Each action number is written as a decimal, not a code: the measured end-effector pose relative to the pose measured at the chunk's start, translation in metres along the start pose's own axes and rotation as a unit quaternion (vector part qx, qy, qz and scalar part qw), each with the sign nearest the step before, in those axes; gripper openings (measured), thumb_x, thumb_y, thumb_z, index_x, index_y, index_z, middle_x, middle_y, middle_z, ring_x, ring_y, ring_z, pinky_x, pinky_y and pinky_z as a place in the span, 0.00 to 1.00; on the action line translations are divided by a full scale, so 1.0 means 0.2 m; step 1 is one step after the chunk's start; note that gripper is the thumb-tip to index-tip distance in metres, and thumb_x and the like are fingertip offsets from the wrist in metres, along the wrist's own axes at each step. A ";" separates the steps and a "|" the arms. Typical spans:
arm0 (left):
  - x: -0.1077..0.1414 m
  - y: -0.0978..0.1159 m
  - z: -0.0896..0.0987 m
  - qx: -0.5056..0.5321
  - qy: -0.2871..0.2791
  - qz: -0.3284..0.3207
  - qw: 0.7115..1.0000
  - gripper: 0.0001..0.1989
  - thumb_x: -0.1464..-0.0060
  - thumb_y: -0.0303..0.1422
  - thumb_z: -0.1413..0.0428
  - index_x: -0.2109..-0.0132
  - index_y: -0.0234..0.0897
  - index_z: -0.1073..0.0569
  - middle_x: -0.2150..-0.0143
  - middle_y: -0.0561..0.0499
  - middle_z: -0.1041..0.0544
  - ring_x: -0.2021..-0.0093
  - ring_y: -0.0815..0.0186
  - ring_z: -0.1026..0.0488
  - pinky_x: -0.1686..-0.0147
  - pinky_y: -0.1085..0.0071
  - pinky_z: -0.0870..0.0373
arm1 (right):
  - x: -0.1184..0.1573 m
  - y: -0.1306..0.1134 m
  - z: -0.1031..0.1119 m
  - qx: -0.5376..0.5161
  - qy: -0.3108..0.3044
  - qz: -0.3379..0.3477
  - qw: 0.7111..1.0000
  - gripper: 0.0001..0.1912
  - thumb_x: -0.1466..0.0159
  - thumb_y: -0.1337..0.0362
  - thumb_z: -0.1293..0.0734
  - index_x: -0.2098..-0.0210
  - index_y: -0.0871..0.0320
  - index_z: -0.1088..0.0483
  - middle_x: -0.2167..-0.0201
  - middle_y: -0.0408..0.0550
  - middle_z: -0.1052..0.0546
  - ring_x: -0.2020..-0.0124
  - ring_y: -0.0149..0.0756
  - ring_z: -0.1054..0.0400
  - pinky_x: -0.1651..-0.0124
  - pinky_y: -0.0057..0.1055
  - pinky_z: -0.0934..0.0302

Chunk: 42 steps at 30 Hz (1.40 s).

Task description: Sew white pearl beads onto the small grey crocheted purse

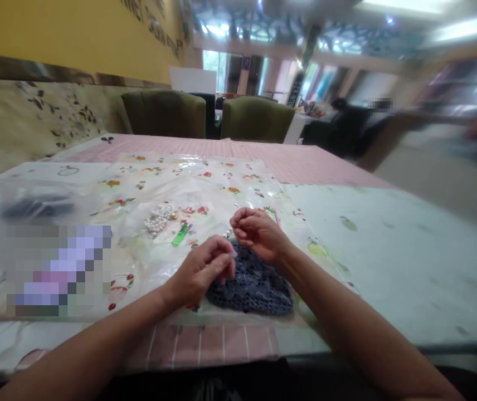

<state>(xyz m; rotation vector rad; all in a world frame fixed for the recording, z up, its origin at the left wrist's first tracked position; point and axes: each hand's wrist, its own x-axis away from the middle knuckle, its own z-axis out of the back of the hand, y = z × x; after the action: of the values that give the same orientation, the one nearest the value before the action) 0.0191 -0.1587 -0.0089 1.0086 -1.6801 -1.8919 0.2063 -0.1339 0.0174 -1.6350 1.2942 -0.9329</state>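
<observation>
Dark blue knitted fabric (251,284) lies on the floral plastic sheet in front of me. Over its left edge my left hand (211,264) is closed, thumb against the fingers, with a small pale tip showing at the pinch. My right hand (259,231) is held above the fabric's far edge, its fingers curled together; what they pinch, if anything, is too small to name. A few white beads show beside its fingertips. Further left sit a pile of white pearl beads (160,219) and a green object (181,234).
Clear plastic bags with something dark inside (38,203) lie at the left, near a blurred-out purple item (63,267). Small black scissors (107,139) rest at the far left corner. Two green chairs (257,118) stand beyond the table (347,167).
</observation>
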 end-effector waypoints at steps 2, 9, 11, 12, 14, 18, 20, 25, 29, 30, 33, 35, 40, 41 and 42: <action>0.02 0.00 -0.01 -0.050 -0.040 -0.022 0.998 0.09 0.35 0.40 0.51 0.58 0.38 0.35 0.71 0.52 0.27 0.76 0.70 0.32 0.74 0.73 0.35 | -0.05 -0.03 -0.06 0.047 -0.007 -0.036 0.998 0.05 0.47 0.69 0.36 0.71 0.55 0.37 0.83 0.34 0.43 0.84 0.23 0.57 0.83 0.23 0.65; 0.07 0.02 0.00 -0.286 0.000 -0.203 0.937 0.05 0.37 0.30 0.51 0.59 0.39 0.30 0.71 0.50 0.24 0.73 0.67 0.28 0.69 0.70 0.33 | -0.38 0.09 -0.37 0.636 -0.031 0.023 0.770 0.07 0.41 0.63 0.30 0.72 0.61 0.27 0.71 0.53 0.24 0.66 0.40 0.30 0.63 0.33 0.38; 0.08 0.03 0.00 -0.317 0.013 -0.245 0.916 0.06 0.37 0.29 0.51 0.59 0.38 0.29 0.69 0.48 0.22 0.70 0.65 0.26 0.67 0.69 0.32 | -0.45 0.15 -0.44 0.706 -0.035 -0.012 0.707 0.13 0.39 0.57 0.30 0.68 0.63 0.24 0.62 0.62 0.21 0.57 0.49 0.27 0.57 0.38 0.35; 0.09 0.03 0.00 -0.328 0.013 -0.254 0.910 0.06 0.37 0.29 0.51 0.58 0.38 0.29 0.68 0.48 0.21 0.70 0.65 0.25 0.66 0.69 0.31 | -0.47 0.17 -0.48 0.723 -0.032 -0.031 0.689 0.16 0.38 0.54 0.30 0.65 0.63 0.23 0.59 0.65 0.21 0.54 0.53 0.27 0.55 0.41 0.34; 0.09 0.03 0.01 -0.340 0.007 -0.260 0.904 0.08 0.36 0.30 0.52 0.58 0.39 0.28 0.68 0.47 0.20 0.70 0.64 0.24 0.66 0.68 0.30 | -0.49 0.21 -0.52 0.743 -0.022 -0.055 0.667 0.22 0.39 0.48 0.30 0.61 0.64 0.22 0.55 0.68 0.21 0.51 0.57 0.27 0.53 0.44 0.33; 0.09 0.03 0.01 -0.322 -0.010 -0.259 0.911 0.10 0.36 0.31 0.53 0.56 0.39 0.27 0.66 0.44 0.19 0.68 0.62 0.23 0.65 0.66 0.28 | -0.49 0.25 -0.55 0.739 -0.002 -0.084 0.668 0.23 0.42 0.48 0.29 0.60 0.63 0.22 0.56 0.68 0.21 0.52 0.58 0.26 0.53 0.44 0.32; 0.08 0.03 0.01 -0.313 -0.007 -0.254 0.915 0.10 0.36 0.33 0.53 0.57 0.39 0.27 0.66 0.43 0.19 0.67 0.61 0.22 0.64 0.66 0.28 | -0.50 0.26 -0.55 0.731 0.007 -0.089 0.677 0.17 0.43 0.56 0.28 0.60 0.63 0.22 0.58 0.67 0.20 0.53 0.56 0.25 0.55 0.42 0.32; 0.08 0.03 0.03 -0.305 0.028 -0.251 0.918 0.10 0.36 0.34 0.53 0.57 0.39 0.28 0.66 0.44 0.20 0.66 0.62 0.23 0.63 0.64 0.29 | -0.50 0.18 -0.55 0.703 0.037 -0.056 0.708 0.11 0.43 0.62 0.29 0.63 0.61 0.23 0.64 0.60 0.20 0.58 0.49 0.26 0.59 0.35 0.34; 0.07 0.02 0.06 -0.227 0.130 -0.240 0.935 0.07 0.35 0.34 0.51 0.56 0.40 0.30 0.70 0.52 0.25 0.71 0.68 0.28 0.68 0.69 0.32 | -0.37 0.02 -0.47 0.633 0.049 0.042 0.771 0.15 0.34 0.59 0.38 0.75 0.58 0.33 0.73 0.51 0.26 0.68 0.36 0.31 0.65 0.29 0.39; 0.06 0.02 0.07 -0.178 0.159 -0.221 0.946 0.06 0.35 0.35 0.51 0.56 0.40 0.31 0.72 0.55 0.28 0.74 0.70 0.31 0.71 0.71 0.34 | -0.31 0.00 -0.43 0.577 0.037 0.073 0.813 0.18 0.32 0.58 0.41 0.76 0.57 0.36 0.76 0.48 0.30 0.72 0.32 0.35 0.69 0.28 0.41; 0.01 0.02 0.09 -0.017 0.239 -0.159 0.958 0.08 0.35 0.39 0.50 0.57 0.39 0.34 0.75 0.59 0.34 0.79 0.73 0.36 0.77 0.75 0.37 | -0.13 -0.01 -0.31 0.356 -0.027 0.125 0.926 0.21 0.30 0.50 0.44 0.76 0.55 0.43 0.81 0.39 0.41 0.81 0.27 0.47 0.77 0.26 0.48; -0.02 0.03 0.11 0.053 0.273 -0.129 0.952 0.09 0.38 0.39 0.46 0.59 0.38 0.33 0.70 0.57 0.31 0.76 0.73 0.35 0.75 0.75 0.34 | -0.05 0.03 -0.26 0.283 -0.051 0.124 0.950 0.23 0.32 0.45 0.42 0.75 0.55 0.42 0.80 0.37 0.42 0.82 0.26 0.50 0.79 0.26 0.50; -0.05 0.05 0.11 0.143 0.238 -0.083 0.957 0.11 0.45 0.38 0.39 0.59 0.38 0.28 0.48 0.48 0.26 0.66 0.72 0.28 0.72 0.75 0.30 | -0.03 0.13 -0.22 0.318 -0.013 0.194 0.928 0.23 0.34 0.44 0.40 0.74 0.56 0.38 0.78 0.39 0.38 0.75 0.29 0.43 0.71 0.27 0.47; -0.05 0.06 0.10 0.147 0.233 -0.081 0.958 0.10 0.45 0.38 0.38 0.60 0.37 0.28 0.47 0.47 0.27 0.66 0.71 0.28 0.72 0.75 0.29 | -0.03 0.14 -0.21 0.333 -0.009 0.217 0.918 0.22 0.33 0.45 0.40 0.74 0.57 0.36 0.77 0.40 0.36 0.73 0.30 0.41 0.69 0.27 0.46; -0.04 0.06 0.09 0.146 0.232 -0.080 0.958 0.10 0.45 0.37 0.38 0.60 0.37 0.27 0.46 0.47 0.27 0.66 0.72 0.28 0.70 0.74 0.29 | -0.04 0.15 -0.21 0.344 -0.009 0.233 0.909 0.22 0.33 0.47 0.39 0.74 0.57 0.36 0.76 0.41 0.35 0.70 0.31 0.40 0.66 0.27 0.45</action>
<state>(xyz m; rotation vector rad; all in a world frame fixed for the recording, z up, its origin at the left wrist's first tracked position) 0.0090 -0.1420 0.0054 1.6033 -1.6507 -1.3634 0.1561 -0.1362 0.0056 -0.7415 1.0926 -0.9213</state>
